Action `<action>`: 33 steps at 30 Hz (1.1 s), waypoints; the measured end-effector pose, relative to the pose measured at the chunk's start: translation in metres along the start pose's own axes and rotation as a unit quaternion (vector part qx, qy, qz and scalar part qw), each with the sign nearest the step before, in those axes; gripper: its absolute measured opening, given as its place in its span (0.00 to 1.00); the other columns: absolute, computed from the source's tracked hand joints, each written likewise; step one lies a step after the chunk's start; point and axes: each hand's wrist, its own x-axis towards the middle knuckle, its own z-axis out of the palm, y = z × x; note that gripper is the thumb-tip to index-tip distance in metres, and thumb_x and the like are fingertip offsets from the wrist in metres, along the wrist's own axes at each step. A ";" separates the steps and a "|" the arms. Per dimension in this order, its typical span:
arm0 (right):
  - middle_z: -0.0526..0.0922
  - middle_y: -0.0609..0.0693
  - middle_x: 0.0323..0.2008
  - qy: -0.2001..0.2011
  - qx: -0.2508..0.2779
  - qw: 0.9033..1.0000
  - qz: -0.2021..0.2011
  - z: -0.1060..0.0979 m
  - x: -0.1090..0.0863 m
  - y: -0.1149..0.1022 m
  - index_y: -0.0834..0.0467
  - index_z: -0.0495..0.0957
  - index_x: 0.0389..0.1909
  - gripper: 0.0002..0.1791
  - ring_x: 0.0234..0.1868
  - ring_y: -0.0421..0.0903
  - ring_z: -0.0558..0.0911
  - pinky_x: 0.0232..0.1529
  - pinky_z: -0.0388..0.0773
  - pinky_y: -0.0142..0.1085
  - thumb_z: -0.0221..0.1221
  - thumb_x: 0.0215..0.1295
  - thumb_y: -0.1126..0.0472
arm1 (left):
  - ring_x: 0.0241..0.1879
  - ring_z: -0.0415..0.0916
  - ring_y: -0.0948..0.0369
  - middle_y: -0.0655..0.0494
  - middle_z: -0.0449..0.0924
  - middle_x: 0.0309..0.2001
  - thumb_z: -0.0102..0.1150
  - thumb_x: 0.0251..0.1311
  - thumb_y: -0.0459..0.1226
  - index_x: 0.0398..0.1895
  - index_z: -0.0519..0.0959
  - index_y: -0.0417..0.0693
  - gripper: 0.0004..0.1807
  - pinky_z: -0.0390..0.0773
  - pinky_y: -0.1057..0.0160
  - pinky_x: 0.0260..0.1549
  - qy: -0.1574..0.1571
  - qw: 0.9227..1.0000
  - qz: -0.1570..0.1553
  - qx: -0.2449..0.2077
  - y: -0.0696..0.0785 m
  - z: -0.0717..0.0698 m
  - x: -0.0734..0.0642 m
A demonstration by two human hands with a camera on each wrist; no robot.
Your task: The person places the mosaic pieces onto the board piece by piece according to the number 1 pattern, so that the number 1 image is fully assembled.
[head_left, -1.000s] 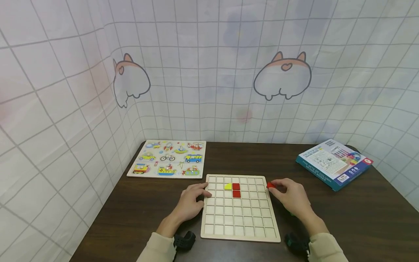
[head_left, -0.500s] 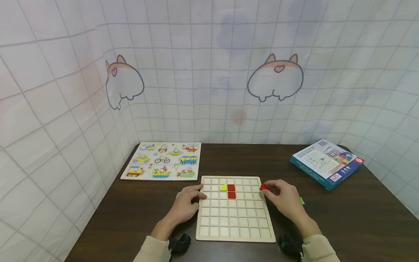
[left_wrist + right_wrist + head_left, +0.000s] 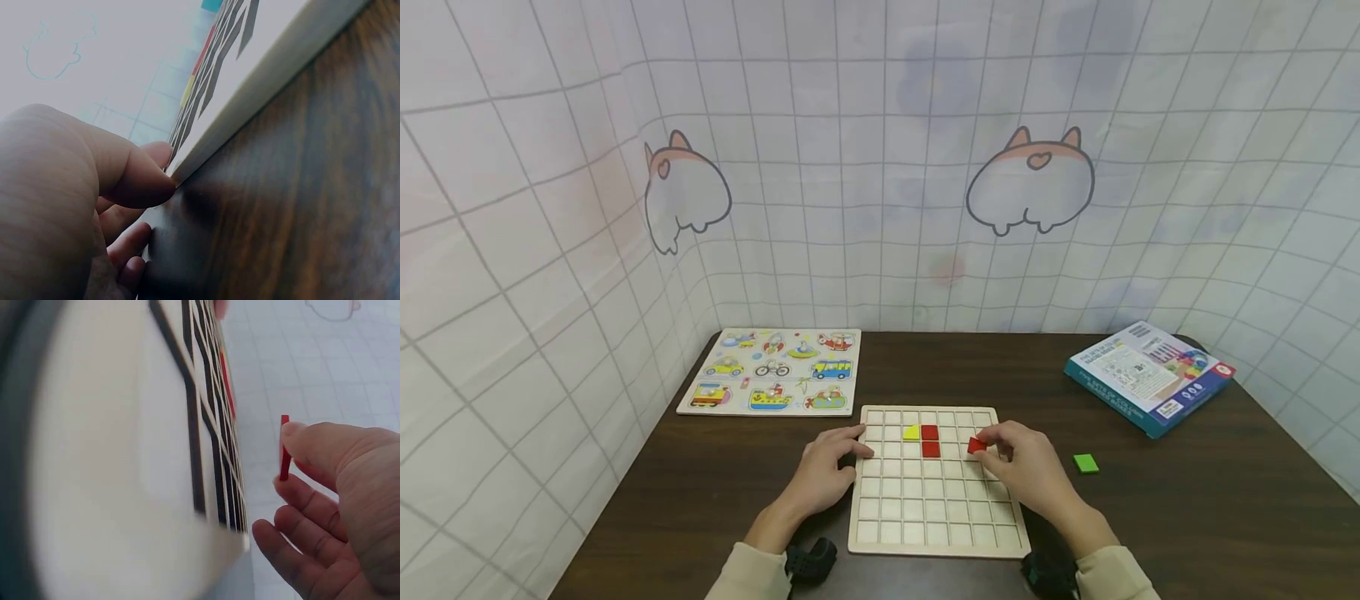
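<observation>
A red square tile [image 3: 976, 446] is pinched between the thumb and fingers of my right hand [image 3: 1033, 468], over the right part of a pale wooden grid board [image 3: 940, 542]. In the right wrist view the tile [image 3: 285, 450] appears edge-on, apart from the board. Two red squares [image 3: 930, 441] lie in the board's upper cells, one below the other. Left of the upper one sits a yellow piece [image 3: 912, 432] with a slanted or curved side. My left hand [image 3: 822, 471] rests at the board's left edge; in the left wrist view its thumb [image 3: 147, 181] touches the board's side.
A green square tile [image 3: 1086, 463] lies on the dark wooden table right of the board. Behind it is a blue and white box [image 3: 1150, 375]. A picture puzzle board [image 3: 771, 372] with vehicles lies at the back left. A gridded curtain [image 3: 880, 167] hangs behind the table.
My right hand has carried the red tile leftward from beside the board to over its right columns, uncovering the green tile. My left hand stays at the board's edge. The head view shifted slightly.
</observation>
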 end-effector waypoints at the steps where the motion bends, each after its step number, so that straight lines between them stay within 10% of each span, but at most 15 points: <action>1: 0.82 0.41 0.36 -0.006 0.002 1.000 0.001 0.001 -0.001 -0.002 0.52 0.84 0.39 0.10 0.34 0.43 0.77 0.36 0.76 0.36 0.71 0.55 0.59 | 0.69 0.59 0.49 0.52 0.70 0.67 0.51 0.56 0.26 0.43 0.85 0.51 0.18 0.50 0.38 0.65 0.000 1.000 0.001 0.000 0.000 0.000 0.000; 9: 0.83 0.39 0.38 -0.039 0.024 0.999 0.009 0.010 -0.001 -0.015 0.49 0.85 0.38 0.10 0.40 0.39 0.82 0.45 0.81 0.38 0.71 0.54 0.59 | 0.69 0.59 0.50 0.53 0.70 0.67 0.51 0.56 0.26 0.43 0.85 0.52 0.18 0.50 0.39 0.65 -0.001 1.000 -0.002 -0.004 0.002 0.000 0.001; 33: 0.80 0.35 0.33 -0.045 -0.013 0.998 -0.044 0.036 -0.003 -0.038 0.47 0.86 0.36 0.08 0.28 0.37 0.71 0.30 0.68 0.30 0.71 0.54 0.56 | 0.69 0.59 0.48 0.51 0.70 0.67 0.52 0.55 0.25 0.42 0.85 0.52 0.18 0.51 0.37 0.64 0.002 1.000 0.002 0.001 0.001 0.001 0.000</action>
